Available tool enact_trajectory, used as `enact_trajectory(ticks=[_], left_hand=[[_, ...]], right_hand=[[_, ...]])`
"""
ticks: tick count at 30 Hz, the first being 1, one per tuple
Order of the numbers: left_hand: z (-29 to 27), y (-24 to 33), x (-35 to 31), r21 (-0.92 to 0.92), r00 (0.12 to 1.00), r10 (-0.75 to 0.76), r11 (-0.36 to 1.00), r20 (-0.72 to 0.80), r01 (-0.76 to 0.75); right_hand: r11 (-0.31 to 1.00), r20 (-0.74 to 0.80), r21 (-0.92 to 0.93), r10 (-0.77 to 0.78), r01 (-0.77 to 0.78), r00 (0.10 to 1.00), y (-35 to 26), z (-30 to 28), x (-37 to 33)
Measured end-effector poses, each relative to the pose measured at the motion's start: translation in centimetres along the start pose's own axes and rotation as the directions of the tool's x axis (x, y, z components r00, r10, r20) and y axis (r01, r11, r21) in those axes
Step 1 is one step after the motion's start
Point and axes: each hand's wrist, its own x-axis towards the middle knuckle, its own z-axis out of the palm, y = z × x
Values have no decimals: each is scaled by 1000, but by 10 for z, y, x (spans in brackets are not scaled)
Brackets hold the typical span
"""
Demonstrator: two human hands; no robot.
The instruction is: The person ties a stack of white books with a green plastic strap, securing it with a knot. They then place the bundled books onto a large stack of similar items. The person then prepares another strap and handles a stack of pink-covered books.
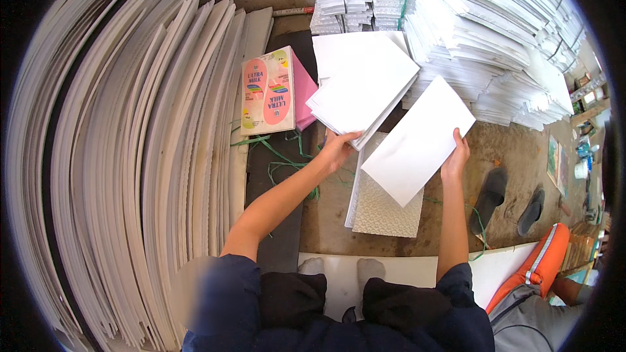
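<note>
Two loose grips carry everything here, and both look easy to lose. The left hand (339, 146) reaches forward with its fingers curled under the near corner of a fanned sheaf of white paper sheets (362, 91), pinching only that corner; since the sheets are already splayed at their right edge and most of the sheaf's weight lies beyond the fingers, I judge that the top ones could slide off toward the floor, or the whole sheaf could sag and crease. The right hand (456, 156) pinches the lower right edge of a single white rectangular sheet (417, 140), thumb over and fingers behind, the sheet held tilted in the air above a white embossed board (388, 205) lying on the brown dusty floor (502, 150). Held by one edge only, it could bend, or swing into the sheaf just beside it and knock the fan further apart. Green plastic strapping (280, 156) trails on the floor under the left forearm and might snag a falling sheet. A pink-and-cream printed carton flat (268, 91) lies left of the sheaf, and tall stacks of white folded sheets (482, 39) rise behind.
</note>
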Motion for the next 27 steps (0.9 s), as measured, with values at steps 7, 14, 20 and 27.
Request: enact_trajectory(ticks=[7,14,20,27], left_hand=[[9,-13,-28,65,993,-52,997,110,45],[9,-32,-48,174,961,-135,980,242,94],[41,-47,-42,505,771,-383,858,508,93],[125,-106,37,282,850,-386,913,358,296]], right_hand=[[990,48,95,99,-103,994,34,37,22],[900,279,244,291,-361,915,35,31,-21],[927,30,277,252,-251,967,49,-54,1],[968,-337,250,56,32,940,20,-135,54]])
